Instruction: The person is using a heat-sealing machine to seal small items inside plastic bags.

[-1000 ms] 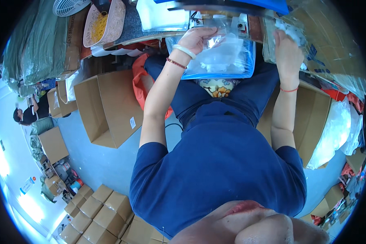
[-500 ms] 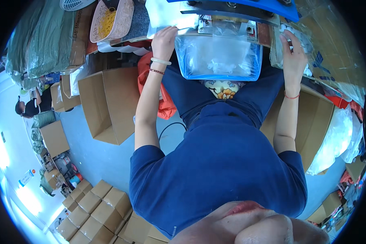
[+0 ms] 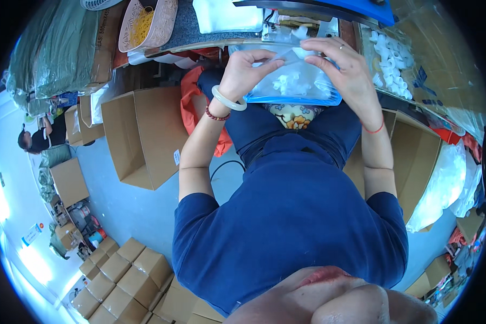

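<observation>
A small clear plastic bag point(image 3: 289, 56) is pinched between the thumb and fingers of my left hand point(image 3: 248, 73). My right hand point(image 3: 343, 67) meets it from the other side, thumb and fingers curled round a small white plastic fitting point(image 3: 302, 52) at the bag's edge; the fingers partly hide it. Below both hands, a bin lined with blue plastic point(image 3: 286, 101) sits at my lap, with clear bags and white pieces point(image 3: 291, 85) inside. Right of my right hand, an open carton holds many loose white tubular fittings point(image 3: 391, 62).
A stack of clear bags point(image 3: 227, 16) lies on the bench left of a blue-topped machine point(image 3: 356, 8). Farther left is a pink basket point(image 3: 169, 27) of yellow rubber bands point(image 3: 143, 24). Open cardboard boxes point(image 3: 146, 140) stand beside my legs. A person point(image 3: 38, 137) is at far left.
My left hand has come from the bag stack toward the middle with a bag. My right hand has moved left from the carton of fittings, and both hands now meet over the bin.
</observation>
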`<state>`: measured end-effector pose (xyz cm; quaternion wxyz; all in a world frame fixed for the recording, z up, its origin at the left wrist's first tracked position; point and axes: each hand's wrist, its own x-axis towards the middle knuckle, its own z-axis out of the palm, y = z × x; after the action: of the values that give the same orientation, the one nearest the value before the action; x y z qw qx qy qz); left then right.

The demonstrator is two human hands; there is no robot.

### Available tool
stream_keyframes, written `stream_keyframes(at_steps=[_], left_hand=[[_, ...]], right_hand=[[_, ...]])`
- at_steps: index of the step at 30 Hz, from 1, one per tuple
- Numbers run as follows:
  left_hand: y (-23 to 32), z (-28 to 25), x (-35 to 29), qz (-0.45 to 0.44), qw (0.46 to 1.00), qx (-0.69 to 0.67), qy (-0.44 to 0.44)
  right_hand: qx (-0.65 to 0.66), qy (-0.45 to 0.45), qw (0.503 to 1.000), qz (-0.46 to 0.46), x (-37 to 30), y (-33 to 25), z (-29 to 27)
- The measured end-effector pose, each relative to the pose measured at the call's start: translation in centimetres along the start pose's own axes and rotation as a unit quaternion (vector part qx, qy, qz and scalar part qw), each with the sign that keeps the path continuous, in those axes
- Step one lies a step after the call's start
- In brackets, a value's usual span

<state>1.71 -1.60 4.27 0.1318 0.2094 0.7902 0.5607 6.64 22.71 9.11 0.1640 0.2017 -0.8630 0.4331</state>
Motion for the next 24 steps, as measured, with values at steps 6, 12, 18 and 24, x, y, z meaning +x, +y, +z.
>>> stream_keyframes(at_steps=[6,12,18,24], left_hand=[[-2.6,1.3,0.8,-0.153,0.934,-0.237,-0.219],[-6.0,3.8,6.6,-0.262,0.829,-0.482,-0.106],[-5.9,3.9,7.0,-0.241,0.868,-0.429,-0.073],[-9.0,-1.7,7.5,0.040,0.969,0.134,0.205]], right_hand=[[-0.020,-0.187,0.982,0.025,0.8,2.7,-0.1],[-0.387,0.012,0.918,0.084,-2.0,7.8,-3.4],[-0.552,0.063,0.812,0.178,-5.7,12.8,-3.3],[-0.422,0.122,0.887,0.144,-5.2,14.1,-1.4]])
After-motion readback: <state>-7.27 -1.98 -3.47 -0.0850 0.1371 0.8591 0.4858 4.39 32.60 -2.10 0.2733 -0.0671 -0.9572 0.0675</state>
